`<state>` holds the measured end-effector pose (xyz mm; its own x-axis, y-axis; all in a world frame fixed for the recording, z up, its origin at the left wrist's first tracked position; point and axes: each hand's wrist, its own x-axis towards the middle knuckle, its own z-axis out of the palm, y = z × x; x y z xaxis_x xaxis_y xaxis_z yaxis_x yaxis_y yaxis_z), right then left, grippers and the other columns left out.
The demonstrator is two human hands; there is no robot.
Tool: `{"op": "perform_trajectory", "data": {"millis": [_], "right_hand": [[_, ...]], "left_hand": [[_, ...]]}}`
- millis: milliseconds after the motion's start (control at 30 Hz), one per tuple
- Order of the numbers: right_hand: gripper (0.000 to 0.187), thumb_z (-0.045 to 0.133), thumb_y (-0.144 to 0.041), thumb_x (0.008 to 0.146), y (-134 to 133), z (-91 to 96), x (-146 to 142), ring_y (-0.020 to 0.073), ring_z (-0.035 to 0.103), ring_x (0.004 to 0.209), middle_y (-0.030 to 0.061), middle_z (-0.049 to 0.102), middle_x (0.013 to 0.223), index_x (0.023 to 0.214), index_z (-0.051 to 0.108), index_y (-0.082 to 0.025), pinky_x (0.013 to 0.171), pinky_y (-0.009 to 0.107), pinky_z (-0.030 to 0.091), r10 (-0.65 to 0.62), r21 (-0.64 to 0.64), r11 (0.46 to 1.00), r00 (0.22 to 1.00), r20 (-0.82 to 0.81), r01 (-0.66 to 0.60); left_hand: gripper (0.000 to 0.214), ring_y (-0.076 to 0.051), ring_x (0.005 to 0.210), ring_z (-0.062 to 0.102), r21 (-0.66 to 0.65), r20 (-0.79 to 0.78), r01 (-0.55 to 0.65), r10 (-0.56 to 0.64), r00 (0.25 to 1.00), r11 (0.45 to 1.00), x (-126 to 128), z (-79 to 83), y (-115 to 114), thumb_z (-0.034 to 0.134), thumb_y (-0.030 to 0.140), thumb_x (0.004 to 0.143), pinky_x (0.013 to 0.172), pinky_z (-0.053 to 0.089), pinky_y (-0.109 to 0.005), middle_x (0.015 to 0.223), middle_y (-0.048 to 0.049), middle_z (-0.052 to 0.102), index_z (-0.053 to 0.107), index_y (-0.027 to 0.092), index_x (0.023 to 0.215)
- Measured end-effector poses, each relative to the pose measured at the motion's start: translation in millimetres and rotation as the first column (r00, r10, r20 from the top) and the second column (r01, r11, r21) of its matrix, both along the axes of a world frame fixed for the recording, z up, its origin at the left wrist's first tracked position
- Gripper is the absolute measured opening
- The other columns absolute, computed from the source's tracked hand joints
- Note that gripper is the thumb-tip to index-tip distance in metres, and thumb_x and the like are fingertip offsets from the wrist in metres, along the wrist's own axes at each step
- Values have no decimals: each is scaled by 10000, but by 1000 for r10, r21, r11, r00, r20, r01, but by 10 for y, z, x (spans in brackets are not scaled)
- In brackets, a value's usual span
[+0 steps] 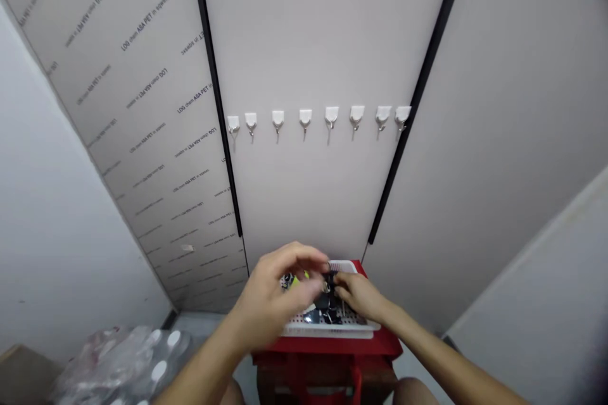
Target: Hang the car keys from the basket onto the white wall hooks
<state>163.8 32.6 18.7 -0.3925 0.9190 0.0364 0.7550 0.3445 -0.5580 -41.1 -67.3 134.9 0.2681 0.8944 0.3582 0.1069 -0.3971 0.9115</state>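
White adhesive hooks (305, 119) line the pale wall panel (304, 44).

The left forearm (199, 367) rises from seven o'clock into the left hand (273, 294), its fingers (304, 257) curled toward three o'clock. The right forearm (444, 361) enters from four o'clock, and the right hand (361, 296) angles downward, fingers toward nine o'clock, just beside the left.
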Motion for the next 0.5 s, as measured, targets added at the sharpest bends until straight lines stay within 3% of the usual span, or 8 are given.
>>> {"op": "perform_trajectory", "data": {"millis": [100, 167, 233, 300, 367, 500], "right_hand": [[87, 456, -246, 584, 47, 236, -44, 129, 452, 538, 4, 516, 548, 548, 488, -174, 521, 243, 295, 32, 46, 998, 999, 22, -33], [256, 424, -372, 625, 106, 487, -137, 99, 407, 451, -12, 454, 457, 476, 434, -164, 471, 227, 284, 6, -5, 1000, 986, -167, -7], [414, 287, -500, 673, 169, 771, -265, 72, 335, 358, -37, 358, 377, 428, 344, -172, 408, 212, 262, -62, -149, 989, 881, -470, -10], [479, 178, -574, 671, 219, 1024, -395, 53, 251, 295, -63, 264, 335, 412, 257, -179, 354, 197, 225, -127, -296, 947, 705, -697, -122], [504, 146, -615, 650, 248, 1199, -495, 42, 190, 271, -77, 210, 316, 408, 211, -177, 325, 184, 193, -153, -364, 893, 585, -797, -263], [521, 138, -638, 635, 240, 1291, -582, 36, 160, 268, -83, 192, 303, 405, 198, -174, 306, 173, 172, -145, -392, 820, 512, -847, -417]], "left_hand": [[343, -49, 387, 387, -311, 44, -27, 43, 998, 950, 12, -214, 470, 442, 452, 622, 425, 313, -193, 409, 26, 435, 445, 131, 499], [457, -32, 303, 297, -441, 135, -14, 82, 987, 897, -16, -373, 730, 318, 548, 638, 354, 217, -179, 324, 43, 348, 376, 144, 432], [514, -26, 274, 233, -501, 253, 81, 56, 966, 862, -28, -418, 917, 213, 591, 646, 334, 145, -175, 291, 50, 278, 319, 153, 398], [539, -23, 269, 193, -498, 338, 185, -7, 941, 847, 0, -325, 1023, 158, 606, 648, 335, 108, -175, 286, 51, 238, 286, 155, 382], [552, -23, 274, 182, -472, 364, 250, -71, 929, 845, 62, -153, 1062, 133, 614, 648, 340, 100, -175, 291, 47, 229, 278, 154, 380], [562, -25, 284, 191, -452, 338, 307, -158, 928, 837, 178, 92, 1053, 115, 626, 641, 350, 103, -176, 296, 44, 226, 276, 153, 386]]}}
